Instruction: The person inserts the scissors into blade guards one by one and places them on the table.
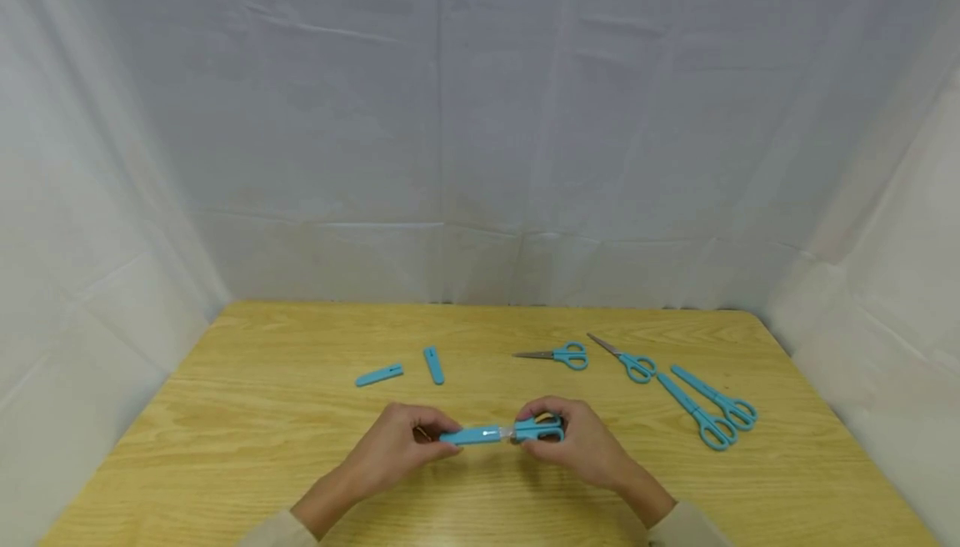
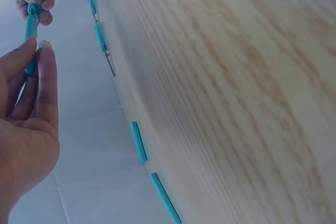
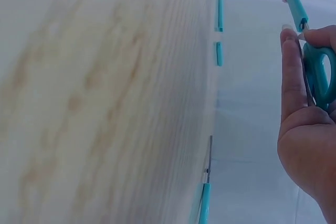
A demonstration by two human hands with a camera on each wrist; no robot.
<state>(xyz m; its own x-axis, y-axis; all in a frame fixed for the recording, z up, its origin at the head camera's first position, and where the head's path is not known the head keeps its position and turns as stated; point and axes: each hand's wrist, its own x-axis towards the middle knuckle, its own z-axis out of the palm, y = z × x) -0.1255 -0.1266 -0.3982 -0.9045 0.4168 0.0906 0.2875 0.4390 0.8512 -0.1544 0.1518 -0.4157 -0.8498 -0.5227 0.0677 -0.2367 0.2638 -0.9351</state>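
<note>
Between my two hands is a pair of scissors [image 1: 528,429] with blue handles, its blades mostly inside a blue blade cover [image 1: 471,435]. A short stretch of metal shows between cover and handles. My left hand [image 1: 393,449] pinches the closed end of the cover between thumb and fingers. The handles are gripped by my right hand [image 1: 581,444], its thumb and fingers around the loops. In the right wrist view, the scissors' handle loops [image 3: 317,72] lie against the right palm side, and the cover [image 3: 295,6] points away toward the left hand.
Two loose blue covers [image 1: 379,375] [image 1: 433,365] lie behind my left hand. Uncovered scissors [image 1: 572,355] and another uncovered pair [image 1: 637,367] lie toward the back right. Farther right, two covered pairs [image 1: 697,412] [image 1: 716,398] lie side by side on the wooden table [image 1: 285,347]. Pale sheets surround it.
</note>
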